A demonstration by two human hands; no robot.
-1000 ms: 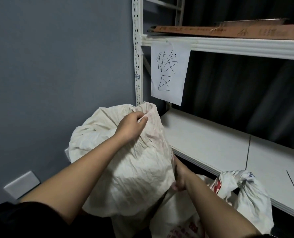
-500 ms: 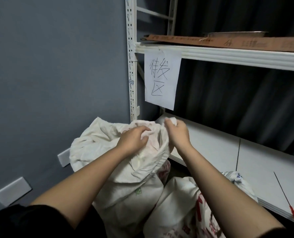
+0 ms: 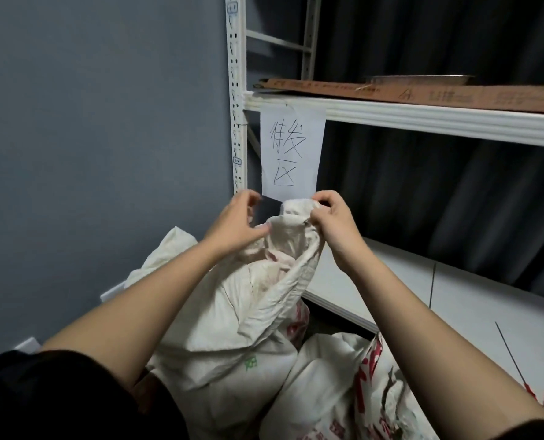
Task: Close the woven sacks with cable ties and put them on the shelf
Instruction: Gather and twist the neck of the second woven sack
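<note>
A crumpled white woven sack [image 3: 219, 312] stands in front of me against the grey wall. Its mouth is gathered upward into a bunch. My right hand [image 3: 331, 223] pinches the top of that bunch, just below the paper sign. My left hand [image 3: 235, 223] hovers at the left of the bunch with fingers loosely curled; its thumb touches the fabric and it holds nothing. A second white sack with red print [image 3: 327, 376] lies lower right, under my right forearm. Thin cable ties with red ends [image 3: 518, 369] lie on the white lower shelf board [image 3: 391, 281].
A white metal rack post [image 3: 237, 106] rises behind the sack. The upper shelf [image 3: 423, 119] carries flat brown cardboard [image 3: 423, 93] and a handwritten paper sign [image 3: 291, 154] hangs from its edge. Dark curtain hangs behind the rack. White wall plates [image 3: 111, 292] sit low left.
My right hand came up from under the sack and now pinches its gathered mouth, lifted higher. My left hand has let go of the fabric and opened beside it.
</note>
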